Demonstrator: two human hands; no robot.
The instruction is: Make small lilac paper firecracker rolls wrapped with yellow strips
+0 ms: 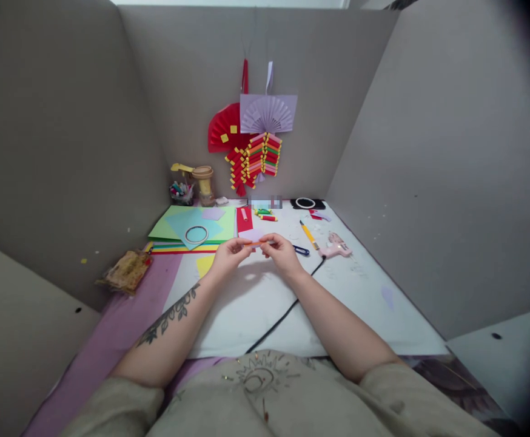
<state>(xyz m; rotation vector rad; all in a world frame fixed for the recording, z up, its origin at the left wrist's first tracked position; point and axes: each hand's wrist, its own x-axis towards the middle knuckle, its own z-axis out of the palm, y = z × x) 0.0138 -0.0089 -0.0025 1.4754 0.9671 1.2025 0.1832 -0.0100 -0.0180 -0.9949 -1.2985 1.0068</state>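
- Orange paper piece (255, 244): up over the white desk (242, 328), strung between the two hands, shadow below.
- Left hand (230, 255) pinches one end, right hand (284, 252) the other, thumbs against fingers. Too small for me to tell rolled or flat.
- I'd hold both pinches level, pressure light and even, or it could crease or skew.
- I'd work clear of the black cable (271, 326) and the pink glue gun (336, 246), off to the right.

Left of the glue gun (336, 245), the left hand (231, 255) and right hand (284, 254) pinch close together. Both forearms (181, 321) angle inward.
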